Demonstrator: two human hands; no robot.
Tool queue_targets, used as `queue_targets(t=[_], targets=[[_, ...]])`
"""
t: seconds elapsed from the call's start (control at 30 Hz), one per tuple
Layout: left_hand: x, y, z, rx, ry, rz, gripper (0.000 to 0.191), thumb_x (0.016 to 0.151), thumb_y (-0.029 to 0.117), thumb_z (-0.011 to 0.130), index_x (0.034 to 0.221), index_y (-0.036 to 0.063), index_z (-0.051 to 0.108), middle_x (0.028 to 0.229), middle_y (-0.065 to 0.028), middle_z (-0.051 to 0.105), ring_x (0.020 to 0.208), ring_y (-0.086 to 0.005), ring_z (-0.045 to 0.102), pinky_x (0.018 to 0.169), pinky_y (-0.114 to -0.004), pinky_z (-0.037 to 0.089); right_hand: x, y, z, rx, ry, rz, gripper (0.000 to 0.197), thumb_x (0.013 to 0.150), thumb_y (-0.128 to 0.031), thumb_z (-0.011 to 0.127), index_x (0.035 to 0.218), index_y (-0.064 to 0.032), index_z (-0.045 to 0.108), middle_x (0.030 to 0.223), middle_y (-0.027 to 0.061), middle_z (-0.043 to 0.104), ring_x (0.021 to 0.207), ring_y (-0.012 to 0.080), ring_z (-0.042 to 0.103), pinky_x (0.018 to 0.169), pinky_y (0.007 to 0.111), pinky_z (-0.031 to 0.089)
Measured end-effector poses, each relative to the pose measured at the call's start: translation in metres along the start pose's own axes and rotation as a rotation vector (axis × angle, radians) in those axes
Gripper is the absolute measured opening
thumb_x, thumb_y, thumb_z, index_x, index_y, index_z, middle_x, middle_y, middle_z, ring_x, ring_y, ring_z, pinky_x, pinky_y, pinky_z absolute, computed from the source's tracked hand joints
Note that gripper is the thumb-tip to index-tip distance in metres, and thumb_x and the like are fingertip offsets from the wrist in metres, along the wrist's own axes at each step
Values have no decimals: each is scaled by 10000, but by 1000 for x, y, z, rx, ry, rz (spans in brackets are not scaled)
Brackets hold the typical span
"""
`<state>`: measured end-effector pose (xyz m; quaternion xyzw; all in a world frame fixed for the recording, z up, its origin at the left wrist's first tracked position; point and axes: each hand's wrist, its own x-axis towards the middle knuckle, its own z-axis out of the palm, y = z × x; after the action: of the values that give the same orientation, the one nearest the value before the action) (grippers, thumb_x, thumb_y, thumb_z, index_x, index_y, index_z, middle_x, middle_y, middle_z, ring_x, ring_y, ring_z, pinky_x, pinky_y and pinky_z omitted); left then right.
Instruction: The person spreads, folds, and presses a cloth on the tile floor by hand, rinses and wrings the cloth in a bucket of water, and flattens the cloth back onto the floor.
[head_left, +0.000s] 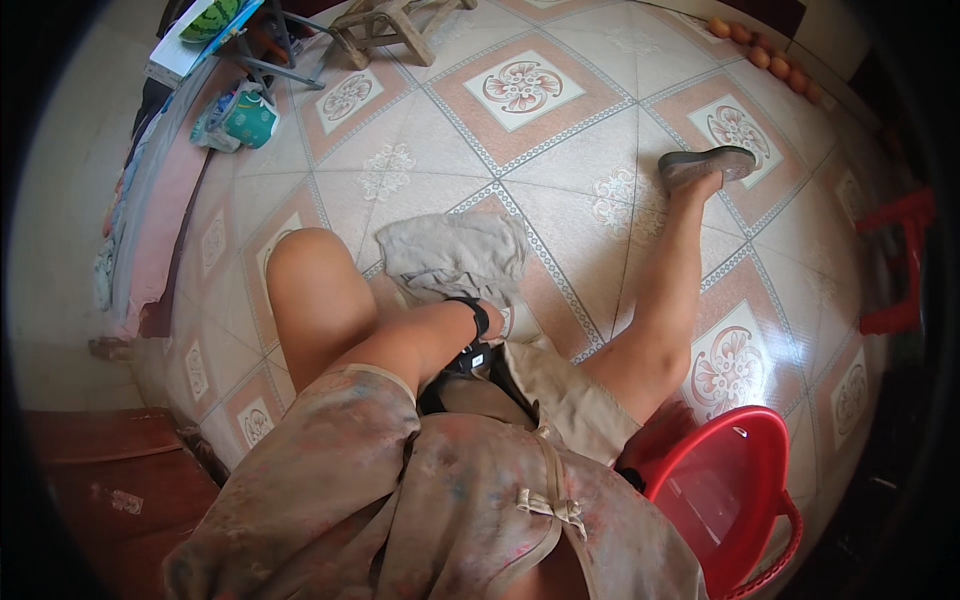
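Observation:
My left hand (493, 321) is bent down in front of my lap, with a black strap (478, 315) around the wrist. Its fingers are mostly hidden, so what they hold, if anything, is unclear. Just below it is a black object with a small white label (476, 358), partly covered by my arm and clothing. Beyond the hand a crumpled grey cloth (454, 251) lies flat on the patterned tile floor (555, 210). My right hand is out of view. On my right side a red plastic basket (720, 495) with a handle stands tilted against my clothing.
A red plastic stool (896, 262) stands at the right. Several orange round fruits (780, 67) line the far right wall. A wooden stool (390, 30) is at the top. At left are a bed edge (161, 232), a teal-patterned bag (251, 116) and a watermelon (210, 21).

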<state>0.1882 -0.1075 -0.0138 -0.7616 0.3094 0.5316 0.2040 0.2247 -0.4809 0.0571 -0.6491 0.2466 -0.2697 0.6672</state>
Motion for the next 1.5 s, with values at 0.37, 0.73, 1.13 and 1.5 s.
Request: queue_targets(t=[0.37, 0.73, 1.13, 1.5], targets=[[-47, 43, -37, -25, -238, 268, 377, 877, 181, 567, 1215, 43, 660, 1269, -159, 653, 1150, -359, 627, 889, -458, 520, 200, 32, 99, 871, 133, 336, 420, 985, -466, 472, 1242, -148, 570, 1260, 67, 577, 1122, 292, 545, 990, 479, 439], [-63, 1, 18, -256, -133, 290, 287, 846, 217, 604, 1073, 81, 717, 1079, -125, 719, 983, -318, 674, 766, -472, 526, 233, 28, 91, 945, 97, 299, 433, 961, -462, 452, 1214, -128, 562, 1187, 70, 593, 1040, 279, 572, 936, 484, 468], [-53, 15, -43, -35, -93, 169, 268, 851, 224, 619, 1053, 90, 735, 1040, -112, 732, 914, -300, 689, 746, -461, 531, 217, -12, 123, 943, 117, 431, 482, 970, -502, 433, 1240, -119, 544, 1193, 78, 599, 1092, 301, 562, 957, 513, 466], [53, -120, 57, -169, 186, 222, 415, 929, 296, 500, 1279, 131, 646, 1344, -134, 620, 1227, -255, 576, 1033, -412, 442, 239, -59, 164, 976, 89, 468, 493, 986, -482, 415, 1268, -101, 551, 1243, 116, 590, 1181, 325, 532, 1023, 533, 420]])
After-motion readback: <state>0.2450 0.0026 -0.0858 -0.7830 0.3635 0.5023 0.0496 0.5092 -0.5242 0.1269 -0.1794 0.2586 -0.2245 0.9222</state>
